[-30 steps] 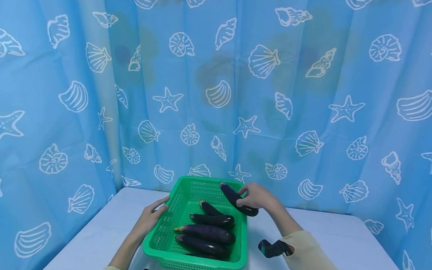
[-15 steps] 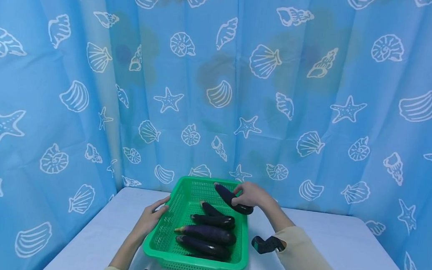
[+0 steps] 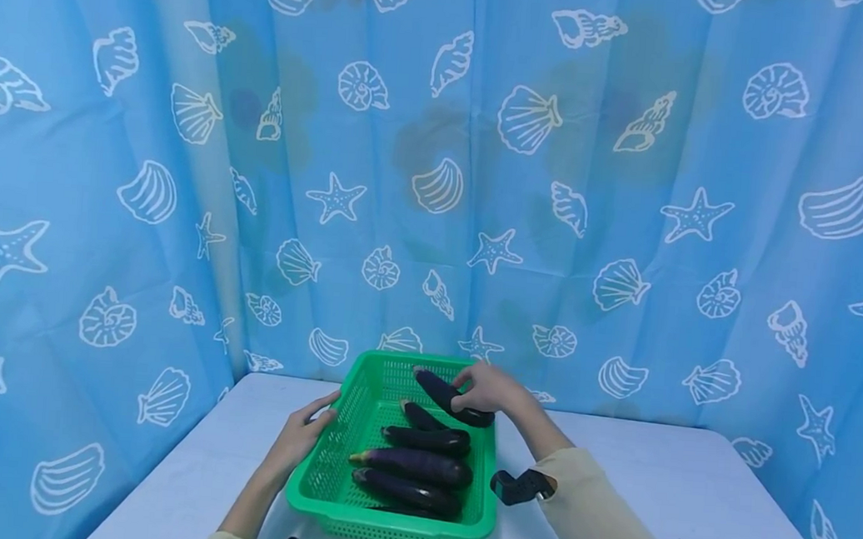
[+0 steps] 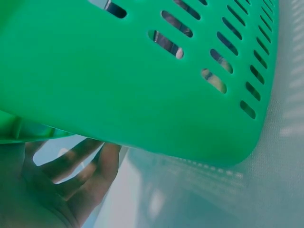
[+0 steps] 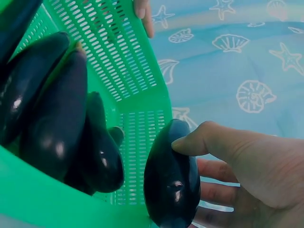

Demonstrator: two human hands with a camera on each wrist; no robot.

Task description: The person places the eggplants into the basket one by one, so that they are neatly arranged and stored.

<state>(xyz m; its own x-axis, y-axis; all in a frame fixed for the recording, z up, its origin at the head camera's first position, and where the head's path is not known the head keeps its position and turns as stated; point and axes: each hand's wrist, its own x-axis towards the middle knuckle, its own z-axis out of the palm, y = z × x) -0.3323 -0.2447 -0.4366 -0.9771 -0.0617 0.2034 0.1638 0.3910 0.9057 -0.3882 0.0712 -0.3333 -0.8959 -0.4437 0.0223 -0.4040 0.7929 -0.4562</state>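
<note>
A dark purple eggplant is held by my right hand over the far right corner of a green plastic basket. In the right wrist view the thumb presses one side of this eggplant, with the other fingers behind it. My left hand grips the basket's left rim; the left wrist view shows its fingers under the rim against the outer wall. Several eggplants lie in the basket, among them a larger one with a pale stem end.
The basket stands on a white-covered table. A blue curtain with white shell and starfish prints hangs behind the table and along both sides. A black wrist device sits at the right sleeve, close to the basket's right rim.
My right hand has moved left with the eggplant, from above the right rim to further over the basket. The left hand and the basket have stayed in place.
</note>
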